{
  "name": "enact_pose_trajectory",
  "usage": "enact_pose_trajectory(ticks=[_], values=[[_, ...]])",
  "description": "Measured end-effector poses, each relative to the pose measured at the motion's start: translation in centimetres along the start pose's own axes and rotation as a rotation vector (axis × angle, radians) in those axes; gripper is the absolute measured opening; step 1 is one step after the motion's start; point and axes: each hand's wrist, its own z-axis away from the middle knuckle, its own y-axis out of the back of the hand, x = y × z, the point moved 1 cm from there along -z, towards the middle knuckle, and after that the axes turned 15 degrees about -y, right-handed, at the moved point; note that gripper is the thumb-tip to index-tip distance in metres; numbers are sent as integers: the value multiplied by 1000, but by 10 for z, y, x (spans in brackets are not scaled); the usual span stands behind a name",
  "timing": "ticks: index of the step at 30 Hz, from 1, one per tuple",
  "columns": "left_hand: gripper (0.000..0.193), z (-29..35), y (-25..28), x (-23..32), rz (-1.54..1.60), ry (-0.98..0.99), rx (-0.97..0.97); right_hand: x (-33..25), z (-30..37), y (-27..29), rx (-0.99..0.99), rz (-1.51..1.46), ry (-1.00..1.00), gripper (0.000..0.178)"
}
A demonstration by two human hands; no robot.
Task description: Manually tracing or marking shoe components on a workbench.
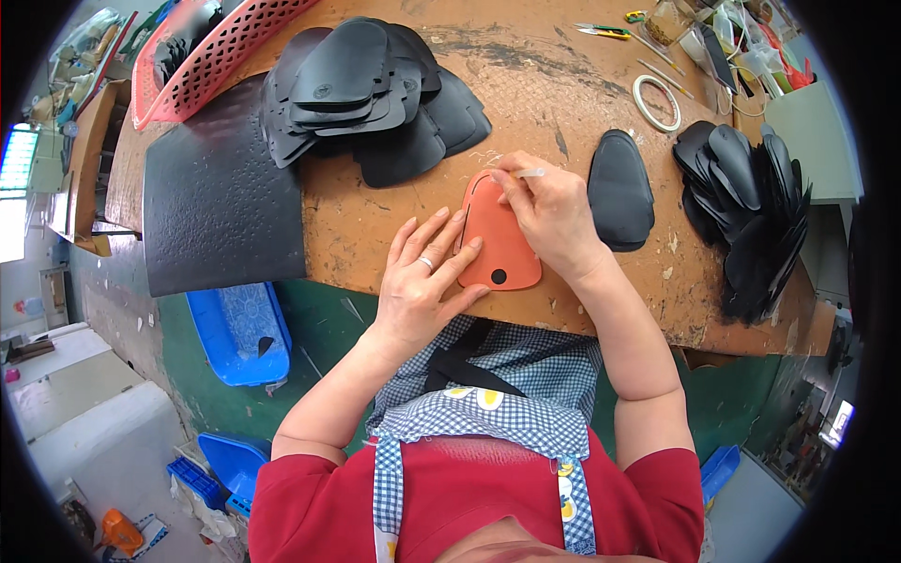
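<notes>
An orange-red flat template [500, 232] with rounded corners lies near the table's front edge. Black shows through its round hole and its long curved slot. My left hand [424, 272] rests flat with fingers spread, its fingertips pressing the template's left side. Over the template's upper end, my right hand [552, 211] is closed in a pinch around a slim, pale pen-like stick [531, 173]; its tip is hidden by the fingers. A small stack of black cut pieces [620, 192] lies to the right of that hand. Left of my hands is a big heap of black leather-like pieces [352, 89].
A black sheet [223, 192] hangs over the front edge at left, near a pink basket [221, 61]. At right sit more black pieces [741, 206], a white tape roll [657, 103] and thread snips [603, 31]. Below the table is a blue tub [235, 342].
</notes>
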Motion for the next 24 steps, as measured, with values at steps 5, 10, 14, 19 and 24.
enact_pose_trajectory(ticks=[5, 10, 14, 19, 24], values=[[61, 0, 0, -1, 1, -10, -1, -13, 12, 5, -312, -209, -140, 15], [59, 4, -3, -4, -6, -29, 1, -12, 5, -3, -501, -83, 124, 17], [61, 2, 0, 0, 24, 1, -3, -6, -10, -2, -340, -119, -75, 15], [61, 2, -1, 2, 33, 4, 0, 4, -5, -1, -112, -63, -122, 13], [61, 2, -1, 1, 26, 4, 1, 4, 10, 6, 17, -119, -123, 9]])
